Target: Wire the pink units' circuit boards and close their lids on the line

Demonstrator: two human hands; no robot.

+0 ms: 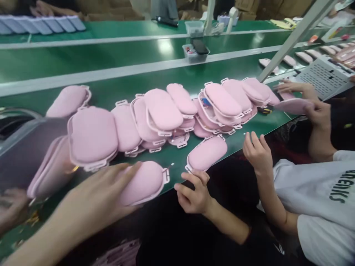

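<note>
My left hand reaches in from the lower left, its fingers over the top of a pink rounded shell. That shell has a pale rim and a slotted loop at its right end. Near the table edge, my right hand has loosely bent fingers held apart, with nothing visible in them. Just above its fingertips lies another pink shell, and I cannot tell whether they touch. A long heap of similar shells stretches across the green table behind both hands.
At right, a person in a white shirt has a hand by the table edge. Another person's hand is blurred at far left. Beyond the heap stand a clear tub with a dark phone-like object and a slanted post.
</note>
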